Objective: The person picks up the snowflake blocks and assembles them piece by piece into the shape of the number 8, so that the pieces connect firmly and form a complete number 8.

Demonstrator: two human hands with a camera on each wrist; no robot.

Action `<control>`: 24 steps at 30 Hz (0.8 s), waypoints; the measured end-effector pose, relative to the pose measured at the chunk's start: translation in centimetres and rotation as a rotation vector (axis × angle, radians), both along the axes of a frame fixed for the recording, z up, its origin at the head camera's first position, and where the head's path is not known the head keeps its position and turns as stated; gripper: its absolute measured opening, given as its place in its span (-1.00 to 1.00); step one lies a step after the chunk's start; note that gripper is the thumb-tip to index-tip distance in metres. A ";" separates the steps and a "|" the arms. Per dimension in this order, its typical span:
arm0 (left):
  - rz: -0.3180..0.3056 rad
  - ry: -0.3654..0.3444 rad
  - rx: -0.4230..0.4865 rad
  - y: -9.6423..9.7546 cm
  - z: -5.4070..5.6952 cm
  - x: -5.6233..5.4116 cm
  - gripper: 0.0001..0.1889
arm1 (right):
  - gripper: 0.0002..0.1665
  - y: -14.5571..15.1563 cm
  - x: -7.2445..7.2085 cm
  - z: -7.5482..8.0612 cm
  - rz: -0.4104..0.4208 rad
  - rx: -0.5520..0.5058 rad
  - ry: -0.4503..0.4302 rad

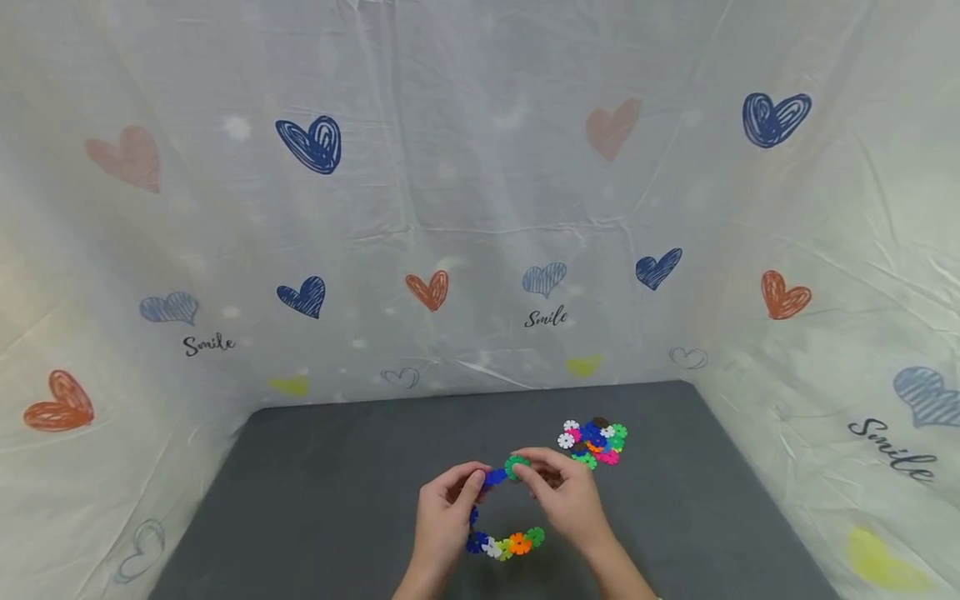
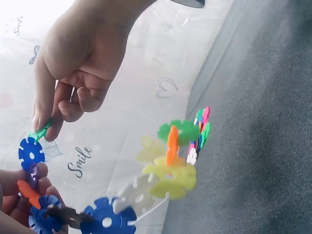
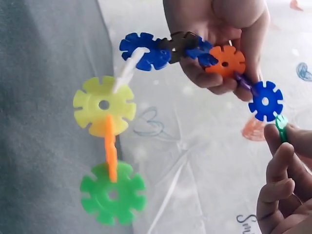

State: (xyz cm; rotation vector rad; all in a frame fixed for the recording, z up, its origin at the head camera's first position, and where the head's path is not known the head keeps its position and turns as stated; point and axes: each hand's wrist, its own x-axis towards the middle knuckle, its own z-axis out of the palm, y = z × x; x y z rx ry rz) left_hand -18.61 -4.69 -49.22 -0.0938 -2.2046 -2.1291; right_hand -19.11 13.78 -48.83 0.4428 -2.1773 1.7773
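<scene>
A curved chain of slotted plastic snowflake discs point(image 1: 519, 544) hangs between and below the two hands, its discs interlocked at the slots. My left hand point(image 1: 441, 508) pinches the chain near its upper end, at a purple disc point(image 3: 244, 83) beside a blue one point(image 3: 265, 101). Between thumb and fingers, my right hand point(image 1: 570, 493) holds a green disc point(image 1: 516, 467) that meets the edge of that blue disc. From the left hand the chain runs through orange, blue, brown, blue, white, yellow and orange discs to a green disc point(image 3: 113, 193) at its free end.
A loose pile of snowflake discs point(image 1: 595, 440) in several colours lies beyond the right hand on the dark grey table point(image 1: 337, 492). Pale cloth walls point(image 1: 480, 192) printed with hearts and lettering rise at the back and both sides.
</scene>
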 end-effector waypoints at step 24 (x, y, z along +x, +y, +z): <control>0.079 0.266 -0.130 1.5 -0.1 0.8 -0.88 | -0.77 1.2 0.0 -0.3 0.005 0.018 0.134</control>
